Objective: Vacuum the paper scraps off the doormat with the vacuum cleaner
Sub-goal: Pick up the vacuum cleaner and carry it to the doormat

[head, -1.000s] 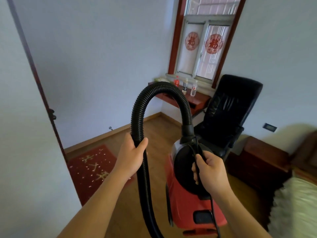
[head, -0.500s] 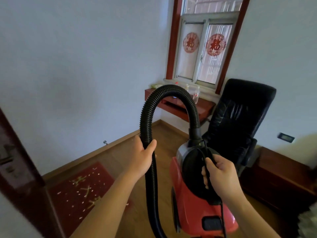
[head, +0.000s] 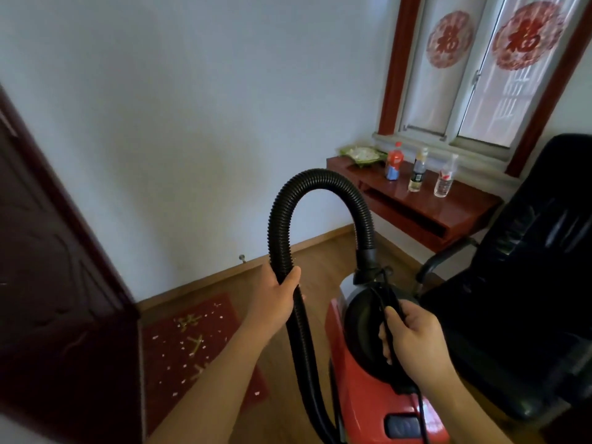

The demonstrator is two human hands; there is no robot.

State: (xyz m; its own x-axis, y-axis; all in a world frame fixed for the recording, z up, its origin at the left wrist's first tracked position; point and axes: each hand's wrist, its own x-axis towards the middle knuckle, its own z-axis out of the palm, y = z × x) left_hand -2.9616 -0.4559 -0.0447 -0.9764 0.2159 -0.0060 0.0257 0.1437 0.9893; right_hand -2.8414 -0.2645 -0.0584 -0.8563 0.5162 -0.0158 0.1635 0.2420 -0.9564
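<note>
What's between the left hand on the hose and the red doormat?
In the head view, only bare wooden floor separates the left hand, gripping the hose, from the doormat; nothing stands there.

Counting as I go: one vacuum (head: 368, 389), one hose (head: 320, 177), two hands, my left hand (head: 275, 293) and right hand (head: 413, 341). One doormat (head: 224, 309), with scraps (head: 256, 393) on it (too many and too small to tally). Three bottles (head: 418, 171), one shelf (head: 426, 203), one dish (head: 362, 153), one chair (head: 528, 251), one door (head: 57, 283), two red paper-cuts (head: 450, 38).
</note>
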